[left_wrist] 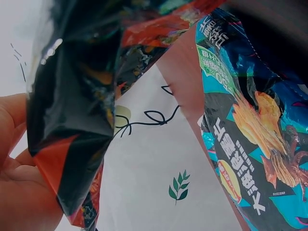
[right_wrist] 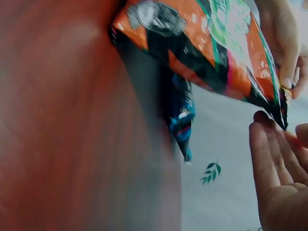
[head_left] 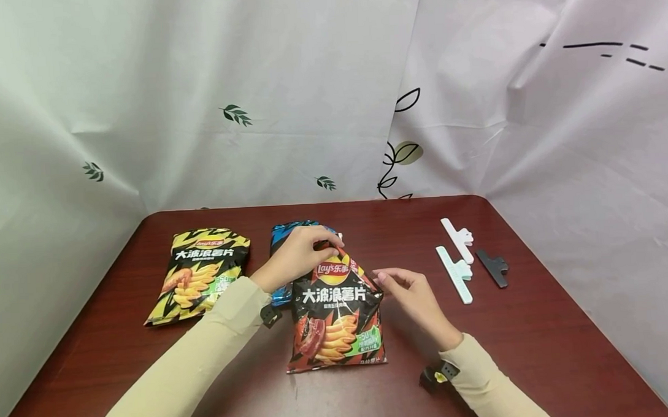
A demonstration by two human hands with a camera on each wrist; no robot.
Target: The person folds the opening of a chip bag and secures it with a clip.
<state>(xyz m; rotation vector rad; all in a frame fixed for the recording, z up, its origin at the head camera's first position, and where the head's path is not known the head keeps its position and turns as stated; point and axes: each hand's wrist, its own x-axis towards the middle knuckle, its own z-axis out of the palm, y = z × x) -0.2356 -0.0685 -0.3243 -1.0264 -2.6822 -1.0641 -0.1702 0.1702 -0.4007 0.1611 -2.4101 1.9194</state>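
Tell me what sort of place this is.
Probably a staged recording set, not a real kitchen: a bare red-brown table screened by hung printed curtains, with chip bags and bag clips laid out.

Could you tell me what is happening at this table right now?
A person sits at a dark red table with a red chip bag before them. The left hand pinches the bag's top; the right hand touches its upper right corner. A blue bag lies behind, a yellow bag to the left, and three clips to the right.
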